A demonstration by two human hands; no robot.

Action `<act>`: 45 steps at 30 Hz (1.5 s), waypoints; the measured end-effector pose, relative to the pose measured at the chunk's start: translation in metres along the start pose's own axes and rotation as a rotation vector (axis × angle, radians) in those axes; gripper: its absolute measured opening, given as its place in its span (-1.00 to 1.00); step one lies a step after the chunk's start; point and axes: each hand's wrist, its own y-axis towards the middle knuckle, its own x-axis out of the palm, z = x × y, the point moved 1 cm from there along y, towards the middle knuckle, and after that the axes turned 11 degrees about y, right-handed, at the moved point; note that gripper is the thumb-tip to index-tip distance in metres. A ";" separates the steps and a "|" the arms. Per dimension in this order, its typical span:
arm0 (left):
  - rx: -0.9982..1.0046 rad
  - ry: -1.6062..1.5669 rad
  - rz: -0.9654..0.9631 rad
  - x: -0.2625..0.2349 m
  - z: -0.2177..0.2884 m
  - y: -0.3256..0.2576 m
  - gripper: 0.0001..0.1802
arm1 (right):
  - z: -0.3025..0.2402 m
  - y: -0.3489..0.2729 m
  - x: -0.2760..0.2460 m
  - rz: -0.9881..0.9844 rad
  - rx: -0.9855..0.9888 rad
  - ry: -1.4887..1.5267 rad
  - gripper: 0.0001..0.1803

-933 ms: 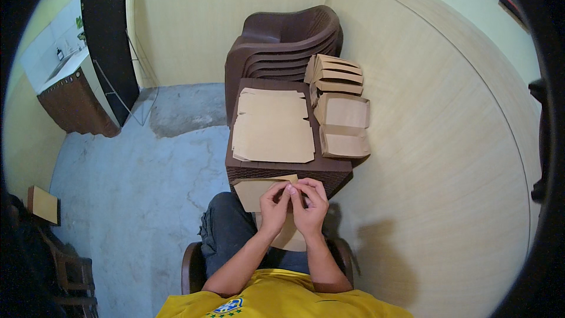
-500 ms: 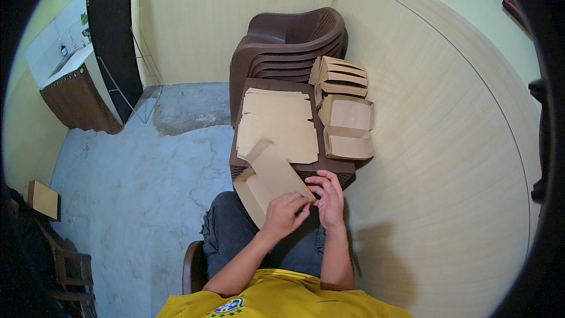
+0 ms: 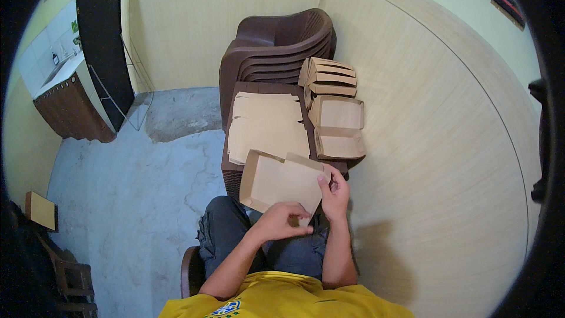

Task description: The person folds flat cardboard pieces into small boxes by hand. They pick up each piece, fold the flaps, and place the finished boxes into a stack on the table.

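Observation:
A partly folded brown cardboard box (image 3: 281,181) is tilted above my lap, its inside facing up and its left and far walls raised. My right hand (image 3: 335,195) grips the right side, thumb on the inner face and fingers behind the edge. At the near corner, my left hand (image 3: 279,222) curls its fingers and thumb around the cardboard. Just beyond lies a stack of flat cardboard blanks (image 3: 268,123) with notched edges. An open folded box (image 3: 339,126) sits to the right of the stack.
Several folded boxes (image 3: 332,76) stand nested behind the open one. The blanks rest on a brown plastic table (image 3: 233,174). Behind are stacked brown chairs (image 3: 282,41). A wood-panelled wall (image 3: 424,141) runs along the right, and a sink cabinet (image 3: 73,103) stands far left.
The box has turned and its walls now stand up. My right hand has moved up along its right side, while my left hand has shifted slightly toward me. The view has shifted a little.

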 end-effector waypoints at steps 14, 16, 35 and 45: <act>-0.224 -0.174 0.604 -0.027 -0.001 0.038 -0.47 | 0.018 -0.021 0.031 -0.034 -0.207 -0.133 -0.79; -0.237 -0.180 0.603 -0.017 0.000 0.036 -0.46 | 0.019 -0.024 0.031 -0.046 -0.198 -0.096 -0.78; 0.034 0.503 0.399 0.010 0.018 0.020 -0.66 | 0.020 -0.025 0.023 -0.085 0.438 0.584 -0.81; -0.081 0.669 0.110 0.016 0.026 0.019 -0.65 | 0.060 -0.031 0.013 0.020 0.727 0.986 -0.69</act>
